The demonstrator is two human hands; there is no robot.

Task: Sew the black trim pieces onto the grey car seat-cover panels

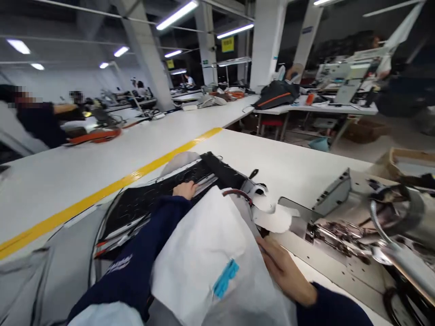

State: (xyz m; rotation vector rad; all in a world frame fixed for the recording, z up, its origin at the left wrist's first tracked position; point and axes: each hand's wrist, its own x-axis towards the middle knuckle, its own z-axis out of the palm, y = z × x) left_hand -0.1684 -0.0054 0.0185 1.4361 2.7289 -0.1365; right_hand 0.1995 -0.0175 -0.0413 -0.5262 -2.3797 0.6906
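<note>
A large sewn piece of black and grey fabric (136, 201), with light edging, lies across the table in front of me. My left hand (184, 190) reaches to its far side, fingers curled on the black part. Over the near part rises a peaked white sheet (204, 235) with a bright blue patch (226, 278). My right hand (287, 271) is closed at the right edge of the sheet, beside the sewing machine bed; its fingertips are partly hidden. White curved pieces (273, 217) and a dark red trim (238, 194) stick out between the hands.
A sewing machine (356, 240) with exposed metal parts stands at the right. Yellow tape (136, 176) crosses the white table (272, 151). Behind are a black bag (277, 95) and a cardboard box (411, 158). At the left, a person (37, 117) leans beside orange-trimmed material (97, 136).
</note>
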